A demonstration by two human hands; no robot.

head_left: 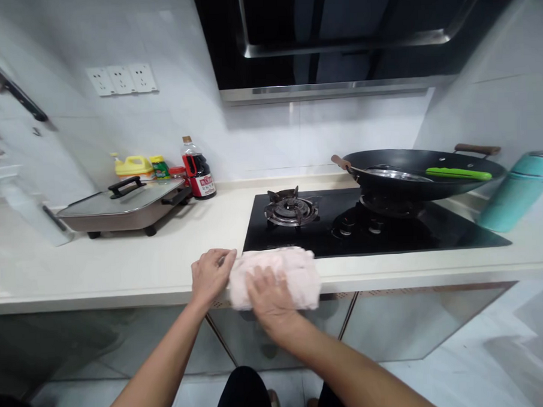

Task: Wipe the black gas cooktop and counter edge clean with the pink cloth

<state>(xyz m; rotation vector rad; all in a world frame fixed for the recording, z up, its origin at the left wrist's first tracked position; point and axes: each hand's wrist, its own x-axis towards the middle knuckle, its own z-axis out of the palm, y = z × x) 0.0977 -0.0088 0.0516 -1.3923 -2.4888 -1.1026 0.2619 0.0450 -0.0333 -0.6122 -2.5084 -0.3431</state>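
Observation:
A folded pale pink cloth (302,280) lies across the counter's front edge, its upper part over the front of the black gas stove (295,243). My right hand (271,296) rests on top of the cloth, palm down and fingers spread, slightly blurred. Just left of the cloth, my left hand (210,273) leans on the counter edge. Its fingers are loosely bent, with the thumb apart from them and reaching the cloth's left side. I see nothing held in this left hand, though its fingertips are partly hidden.
A black wok (433,190) with a green-handled utensil (458,173) sits on the right burner, near a teal bottle (518,193). The left burner (292,210) is bare. An electric pan (123,204) and a sauce bottle (198,170) stand left. A range hood (338,89) hangs above.

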